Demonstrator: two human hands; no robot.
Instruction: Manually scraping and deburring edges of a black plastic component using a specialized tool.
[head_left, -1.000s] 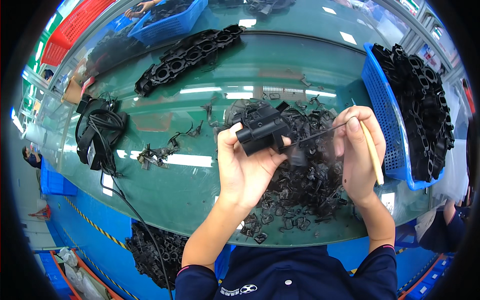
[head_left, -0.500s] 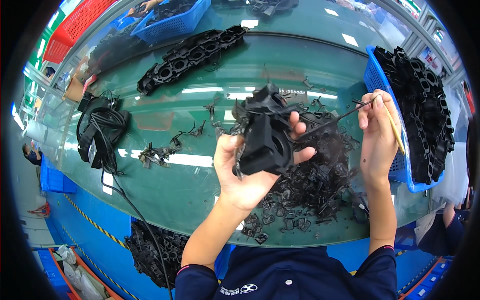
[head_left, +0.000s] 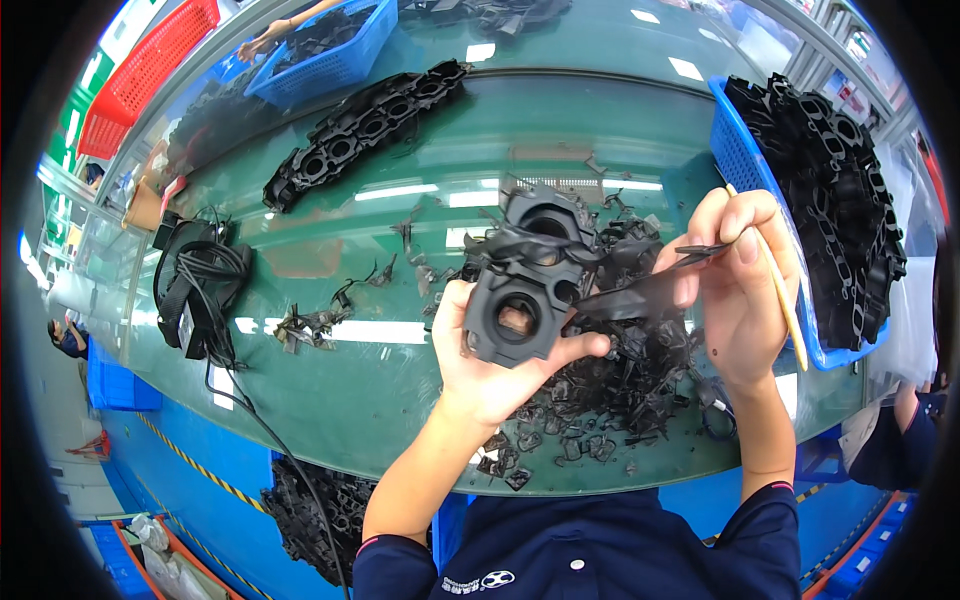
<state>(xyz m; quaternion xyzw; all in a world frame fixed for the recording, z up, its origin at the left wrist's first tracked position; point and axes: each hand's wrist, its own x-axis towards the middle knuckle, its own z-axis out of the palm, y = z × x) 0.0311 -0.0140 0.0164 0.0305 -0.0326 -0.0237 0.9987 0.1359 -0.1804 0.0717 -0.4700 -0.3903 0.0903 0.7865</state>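
The black plastic part [head_left: 533, 276] is sitting above the green table [head_left: 385, 400], in the left hand [head_left: 490, 385], at the middle of the view. Its round openings are facing up, and a bit of finger is showing through the nearer one. The left hand is cupping it from below, thumb along the 9 o'clock side and a finger reaching out at 4 o'clock. By its look it is probably going to be handling as light and stiff, smooth enough to be slipping a little; the thick outer walls are seeming the best hold, while thin edges may be weaker.

A thin dark strip [head_left: 635, 298] is spanning from the part toward 3 o'clock; it is looking soft and bendy, and whether it is joined to the part I cannot tell. There the right hand [head_left: 745, 270], apart from the left, is pinching a dark thin piece between thumb and fingers, with a cream stick [head_left: 790, 310] lying against the hand.

At 4 o'clock black scraps [head_left: 640, 375] are lying heaped. Beyond the right hand, toward 2 o'clock, a blue basket [head_left: 738, 140] is holding more black parts [head_left: 825, 200]. At 10 o'clock a long black part [head_left: 365, 135] is lying apart, and at 9 a bundle of straps and cable [head_left: 205, 275] is resting.
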